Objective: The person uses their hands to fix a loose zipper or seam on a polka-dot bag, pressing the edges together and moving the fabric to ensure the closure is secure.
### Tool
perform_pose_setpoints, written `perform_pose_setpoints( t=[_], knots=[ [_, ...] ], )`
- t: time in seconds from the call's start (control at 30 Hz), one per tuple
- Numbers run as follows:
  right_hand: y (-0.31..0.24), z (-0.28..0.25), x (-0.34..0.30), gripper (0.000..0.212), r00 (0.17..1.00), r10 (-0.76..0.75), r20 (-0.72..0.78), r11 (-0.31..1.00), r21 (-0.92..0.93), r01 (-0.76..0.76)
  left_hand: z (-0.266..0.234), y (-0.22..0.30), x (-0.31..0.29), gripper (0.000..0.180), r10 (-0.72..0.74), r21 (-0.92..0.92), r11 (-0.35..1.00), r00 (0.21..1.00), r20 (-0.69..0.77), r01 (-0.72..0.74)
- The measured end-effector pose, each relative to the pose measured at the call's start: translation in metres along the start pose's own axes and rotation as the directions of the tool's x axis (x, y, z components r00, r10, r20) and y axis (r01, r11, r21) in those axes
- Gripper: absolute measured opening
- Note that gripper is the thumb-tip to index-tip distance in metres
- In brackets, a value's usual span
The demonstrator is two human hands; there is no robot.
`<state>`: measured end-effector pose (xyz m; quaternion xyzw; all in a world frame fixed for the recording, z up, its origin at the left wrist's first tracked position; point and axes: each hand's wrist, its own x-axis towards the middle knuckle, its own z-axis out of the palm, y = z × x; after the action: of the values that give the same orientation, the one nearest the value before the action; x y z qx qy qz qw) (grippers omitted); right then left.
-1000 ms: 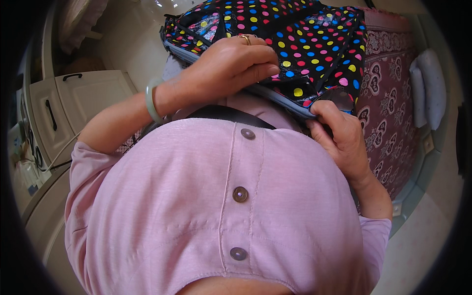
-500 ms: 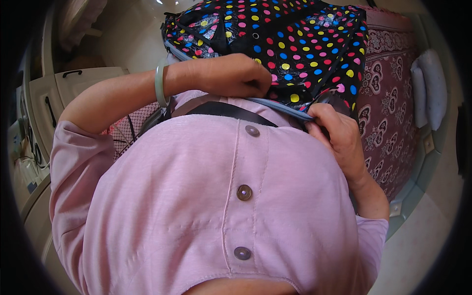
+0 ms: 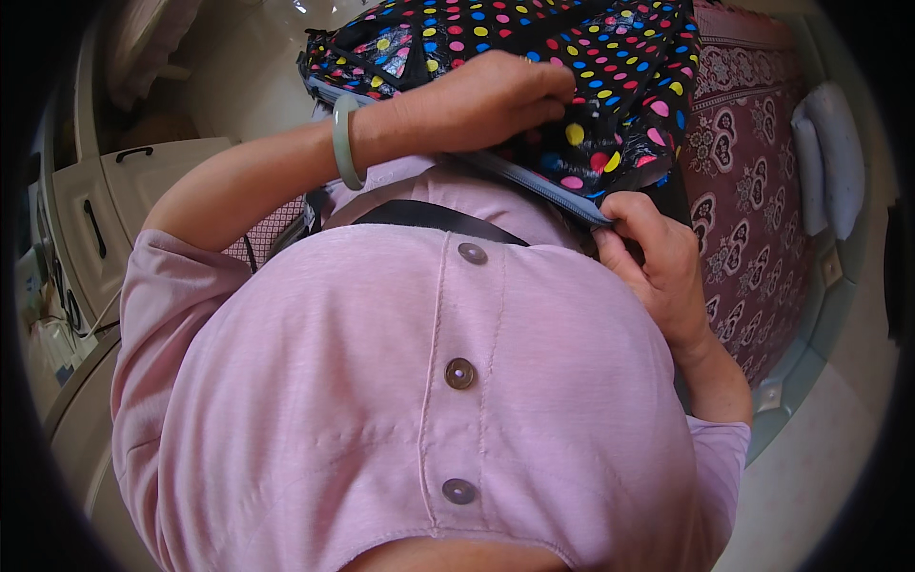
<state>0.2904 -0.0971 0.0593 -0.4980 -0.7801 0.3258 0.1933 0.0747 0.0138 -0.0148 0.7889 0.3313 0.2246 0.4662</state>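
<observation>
A black bag [image 3: 610,105] with bright multicoloured dots lies in front of me, a grey zipper [image 3: 534,181] running along its near edge. My right hand [image 3: 658,262] pinches the zipper edge at its right end, thumb and fingers closed on it. Over the bag's near side, my left hand [image 3: 491,103] is closed with fingers curled; what they grip, if anything, is hidden. A pale green bangle [image 3: 345,143] circles the left wrist. Beneath the left forearm and along my lap runs a black strap [image 3: 438,217].
At the right, a dark red patterned cloth [image 3: 739,229] covers a surface beside the bag. Folded pale cloth or cushions [image 3: 831,172] lie past it. Cream cabinet doors [image 3: 86,219] with dark handles stand at the left.
My left hand has moved right and farther away, from near the zipper to above the dotted fabric. My right hand keeps its pinch on the zipper edge, and the bag's near edge has shifted slightly.
</observation>
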Motion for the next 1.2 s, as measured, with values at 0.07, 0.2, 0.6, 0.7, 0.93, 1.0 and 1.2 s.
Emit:
perform_pose_setpoints(
  t=[0.07, 0.2, 0.6, 0.7, 0.93, 1.0, 1.2],
  knots=[
    [-0.001, -0.001, -0.002, 0.021, 0.998, 0.066, -0.001, 0.997, 0.04, -0.066, -0.008, 0.004, 0.01, 0.012, -0.005, 0.057, 0.998, 1.0, -0.001, 0.006],
    [-0.001, -0.006, 0.001, 0.018, 0.992, 0.12, -0.038, 0.987, 0.11, -0.116, -0.023, 0.016, 0.031, 0.015, 0.33, 0.274, 0.92, 0.932, -0.15, -0.282],
    [0.013, -0.013, 0.002, 0.019, 0.975, 0.217, -0.044, 0.952, 0.231, -0.201, -0.044, 0.055, 0.053, 0.021, 0.369, 0.399, 0.864, 0.926, -0.086, -0.307],
    [0.014, -0.009, 0.006, 0.024, 0.976, 0.211, -0.062, 0.941, 0.284, -0.185, -0.043, 0.052, 0.055, 0.02, 0.439, 0.374, 0.853, 0.889, -0.132, -0.365],
    [0.014, -0.024, 0.024, 0.022, 0.9, 0.403, 0.166, 0.716, 0.556, -0.423, -0.046, 0.036, 0.067, 0.021, 0.475, 0.464, 0.807, 0.869, -0.141, -0.366],
    [0.015, -0.024, 0.027, 0.02, 0.893, 0.408, 0.192, 0.677, 0.592, -0.436, -0.044, 0.029, 0.056, 0.024, 0.499, 0.511, 0.791, 0.837, -0.224, -0.336],
    [0.01, -0.029, 0.038, 0.023, 0.877, 0.441, 0.193, 0.68, 0.566, -0.466, -0.03, 0.017, -0.043, 0.019, 0.496, 0.532, 0.814, 0.756, -0.428, -0.232]
  ],
)
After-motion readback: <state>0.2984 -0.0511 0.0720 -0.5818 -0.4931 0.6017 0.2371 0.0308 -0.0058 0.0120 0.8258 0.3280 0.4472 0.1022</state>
